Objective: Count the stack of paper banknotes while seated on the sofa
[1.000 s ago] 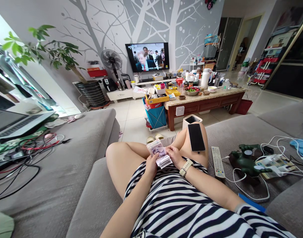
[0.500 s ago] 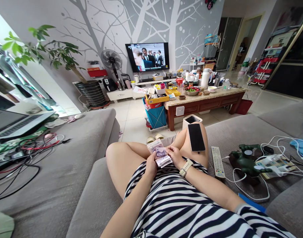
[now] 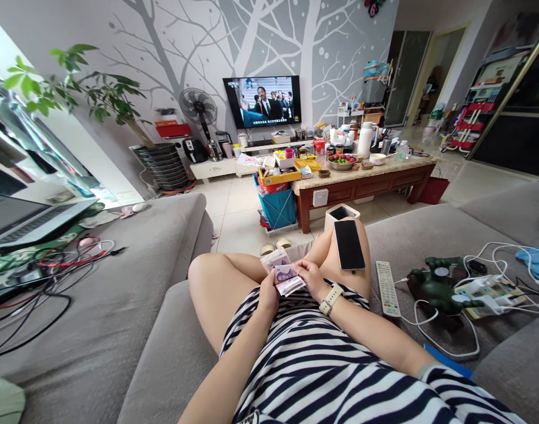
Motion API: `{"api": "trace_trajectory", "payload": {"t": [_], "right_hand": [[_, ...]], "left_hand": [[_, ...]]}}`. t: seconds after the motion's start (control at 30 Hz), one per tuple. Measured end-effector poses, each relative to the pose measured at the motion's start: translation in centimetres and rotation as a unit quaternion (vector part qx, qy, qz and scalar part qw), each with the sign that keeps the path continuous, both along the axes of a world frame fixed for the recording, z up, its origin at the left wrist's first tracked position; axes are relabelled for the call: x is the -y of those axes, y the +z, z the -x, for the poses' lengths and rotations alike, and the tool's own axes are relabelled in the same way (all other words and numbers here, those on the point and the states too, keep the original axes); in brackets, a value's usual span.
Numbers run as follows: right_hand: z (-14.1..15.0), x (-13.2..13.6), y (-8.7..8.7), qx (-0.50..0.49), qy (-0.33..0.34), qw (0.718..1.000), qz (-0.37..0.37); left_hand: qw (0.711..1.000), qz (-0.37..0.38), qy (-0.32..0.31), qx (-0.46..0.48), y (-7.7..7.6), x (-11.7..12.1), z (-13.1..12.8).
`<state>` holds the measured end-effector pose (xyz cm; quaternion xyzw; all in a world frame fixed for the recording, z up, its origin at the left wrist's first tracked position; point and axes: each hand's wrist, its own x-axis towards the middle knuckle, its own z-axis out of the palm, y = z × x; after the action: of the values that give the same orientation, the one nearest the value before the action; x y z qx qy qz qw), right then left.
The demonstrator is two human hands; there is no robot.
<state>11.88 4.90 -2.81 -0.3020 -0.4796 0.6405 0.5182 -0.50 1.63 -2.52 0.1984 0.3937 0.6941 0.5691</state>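
A folded-over stack of purple banknotes (image 3: 285,274) is between my hands, above my lap. My left hand (image 3: 268,292) grips it from the left, thumb on top. From the right, my right hand (image 3: 312,279) pinches the edge of the upper note, which shows a portrait and a numeral 5. The fingers beneath the stack are hidden. On my thigh, just beyond the right hand, rests a smartphone (image 3: 349,245) with a dark screen. A pale watch (image 3: 331,299) is strapped round my right wrist.
A remote control (image 3: 388,288) lies on the sofa to my right, beside a dark green figure (image 3: 437,288) and a power strip (image 3: 490,297) with white cables. Tangled cables (image 3: 44,282) and a laptop (image 3: 31,221) are on the left. Ahead stands a cluttered coffee table (image 3: 366,182).
The top note has shifted slightly and lies flatter, with its left part now uncovered by my left thumb. My hands stay almost in place. The television picture differs.
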Motion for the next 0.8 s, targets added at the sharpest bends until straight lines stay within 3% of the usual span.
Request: {"api": "trace_trajectory", "payload": {"t": [0.57, 0.8], "right_hand": [[0.22, 0.20, 0.47, -0.009, 0.036, 0.999, 0.007], [0.47, -0.15, -0.10, -0.003, 0.012, 1.000, 0.011]], "left_hand": [[1.000, -0.011, -0.015, 0.001, -0.21, 0.15, 0.02], [1.000, -0.015, -0.021, -0.015, -0.41, 0.23, 0.13]]}}
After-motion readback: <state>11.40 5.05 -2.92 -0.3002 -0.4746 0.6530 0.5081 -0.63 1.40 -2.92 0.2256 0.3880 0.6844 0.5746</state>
